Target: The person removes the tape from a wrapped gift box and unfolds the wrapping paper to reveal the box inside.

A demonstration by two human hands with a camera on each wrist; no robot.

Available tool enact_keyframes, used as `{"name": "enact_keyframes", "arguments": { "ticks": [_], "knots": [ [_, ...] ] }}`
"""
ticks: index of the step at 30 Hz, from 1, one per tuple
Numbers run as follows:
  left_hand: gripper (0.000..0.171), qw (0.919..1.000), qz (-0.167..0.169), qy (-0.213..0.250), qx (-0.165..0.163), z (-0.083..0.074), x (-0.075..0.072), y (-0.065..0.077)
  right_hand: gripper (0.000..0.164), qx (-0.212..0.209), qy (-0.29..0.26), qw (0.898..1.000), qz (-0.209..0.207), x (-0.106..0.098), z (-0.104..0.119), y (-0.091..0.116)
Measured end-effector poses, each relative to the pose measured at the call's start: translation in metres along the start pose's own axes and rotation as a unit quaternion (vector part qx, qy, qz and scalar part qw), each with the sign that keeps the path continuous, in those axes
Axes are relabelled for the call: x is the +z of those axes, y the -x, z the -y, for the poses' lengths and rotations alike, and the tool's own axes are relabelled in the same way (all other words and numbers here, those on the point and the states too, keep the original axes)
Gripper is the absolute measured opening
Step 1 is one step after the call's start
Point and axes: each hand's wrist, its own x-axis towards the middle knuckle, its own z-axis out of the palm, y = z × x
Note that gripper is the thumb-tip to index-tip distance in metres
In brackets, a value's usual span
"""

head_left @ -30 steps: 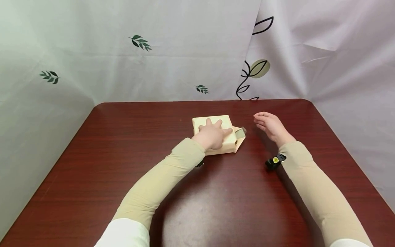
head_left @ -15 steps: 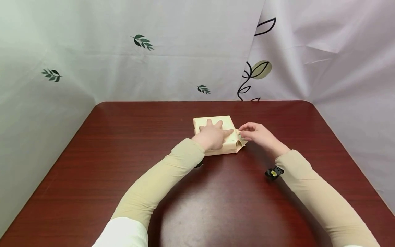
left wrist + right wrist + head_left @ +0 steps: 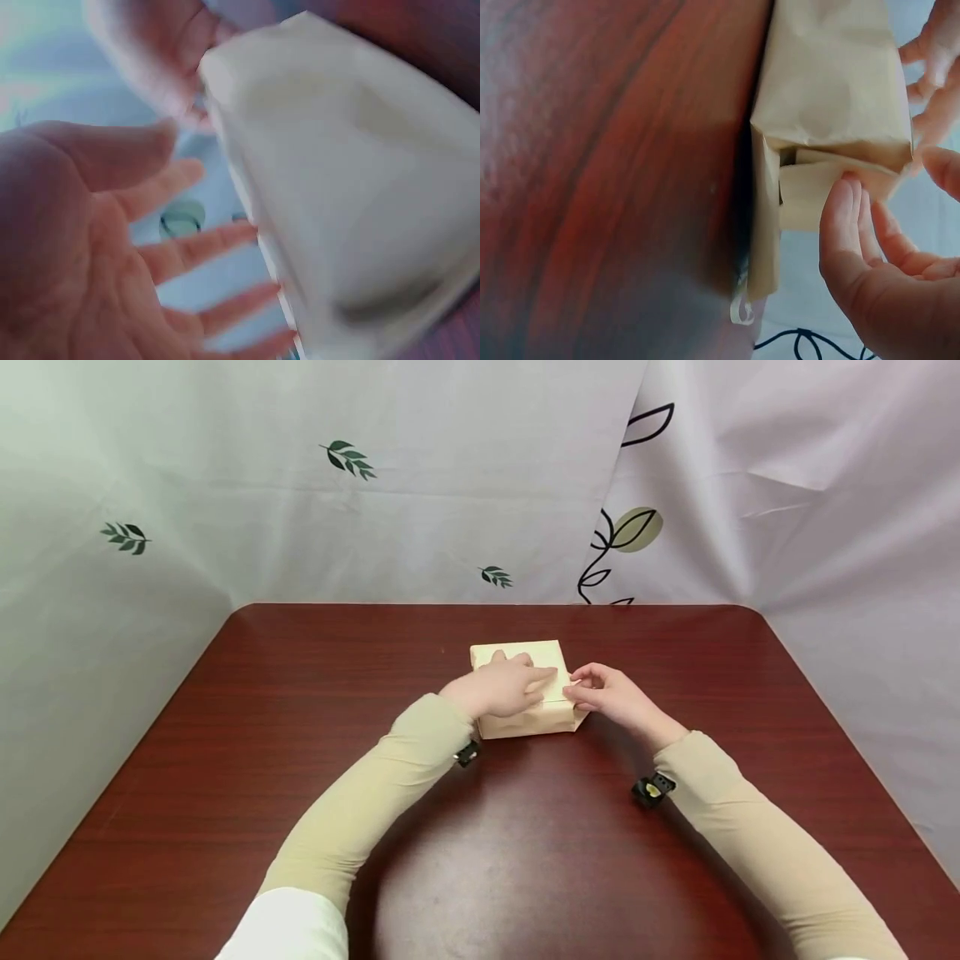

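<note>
A box-shaped package in pale tan paper [image 3: 558, 718] lies on the table. My left hand [image 3: 498, 687] rests its spread fingers on the package's top; in the left wrist view these fingers [image 3: 202, 251] reach along its upper edge. At the package's right end is my right hand [image 3: 611, 693]. In the right wrist view its nearly straight fingertips press an end flap [image 3: 802, 195], while the thumb [image 3: 941, 169] stays apart near the top edge. A lower flap [image 3: 763, 255] sticks out along the table, with a clear, curled strip [image 3: 741, 307] at its tip.
The dark red wooden table [image 3: 300, 710] stretches around the package. A white curtain [image 3: 420, 510] with leaf prints hangs behind it and along both sides. Black wrist devices sit under the left cuff [image 3: 467, 753] and the right cuff [image 3: 654, 789].
My right hand has come left from beside the package onto its end flap, which is now folded in more. My left hand has shifted slightly left on the top.
</note>
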Motion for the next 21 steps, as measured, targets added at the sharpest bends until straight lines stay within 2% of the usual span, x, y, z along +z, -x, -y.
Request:
{"name": "enact_keyframes", "arguments": {
  "ticks": [3, 5, 7, 9, 13, 17, 21],
  "knots": [
    [0.042, 0.9970, -0.058, 0.047, 0.019, 0.023, -0.002, 0.006, 0.039, 0.004, 0.031, 0.999, -0.007, 0.005, 0.001, 0.000],
    [0.039, 0.9925, -0.098, 0.073, 0.002, 0.038, -0.002, 0.009, 0.040, 0.011, 0.050, 0.999, -0.010, 0.008, 0.002, 0.000],
    [0.041, 0.9875, -0.122, 0.097, -0.022, 0.052, -0.001, 0.009, 0.040, 0.017, 0.060, 0.998, -0.013, 0.009, 0.002, 0.001],
    [0.045, 0.9817, -0.127, 0.135, -0.045, 0.064, 0.002, 0.009, 0.040, 0.018, 0.062, 0.998, -0.016, 0.010, 0.002, 0.001],
    [0.054, 0.9713, -0.112, 0.197, -0.072, 0.080, 0.011, 0.006, 0.038, 0.021, 0.054, 0.998, -0.015, 0.013, 0.000, 0.000],
    [0.060, 0.9672, -0.101, 0.218, -0.081, 0.087, 0.017, 0.005, 0.037, 0.027, 0.051, 0.998, -0.013, 0.014, -0.001, 0.000],
    [0.061, 0.9656, -0.098, 0.227, -0.080, 0.089, 0.016, 0.007, 0.040, 0.027, 0.061, 0.998, -0.015, 0.012, 0.001, 0.000]
  ]
}}
